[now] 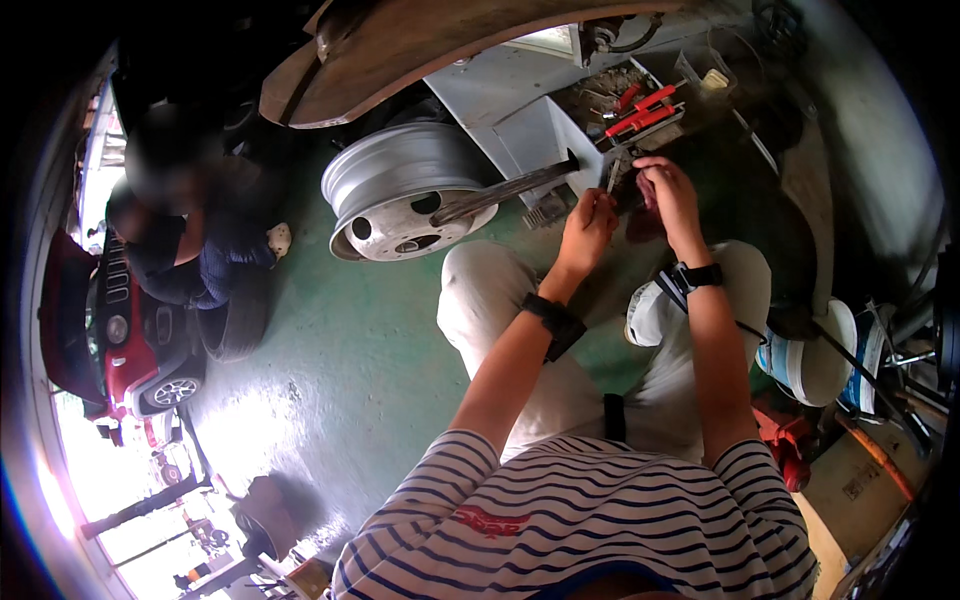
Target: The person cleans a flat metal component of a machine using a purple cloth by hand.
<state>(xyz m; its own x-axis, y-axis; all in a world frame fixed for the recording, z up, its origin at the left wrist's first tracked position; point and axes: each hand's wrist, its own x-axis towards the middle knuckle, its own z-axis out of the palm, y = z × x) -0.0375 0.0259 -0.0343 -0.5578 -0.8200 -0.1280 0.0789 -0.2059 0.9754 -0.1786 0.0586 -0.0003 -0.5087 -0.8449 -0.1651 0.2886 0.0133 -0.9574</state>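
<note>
My left hand (590,225) has its fingers closed around a thin metal tool (613,176), whose shaft points up past the fingertips. Close beside it on the right, my right hand (670,196) holds a dark red cloth (646,206) that hangs below the fingers. Just beyond both hands, several red-handled tools (641,120) lie in a dirty tray by a grey metal machine base (551,135). Left of the hands, a silver steel wheel rim (409,191) leans near the base, with a long flat metal bar (502,193) crossing its front.
A large curved brown panel (450,52) overhangs the far side. Buckets (821,360), a red jack-like tool (784,442) and a cardboard box (862,487) stand at right. Across the green floor (352,322), another person (180,247) sits by a tire (236,322) and a red vehicle (127,360).
</note>
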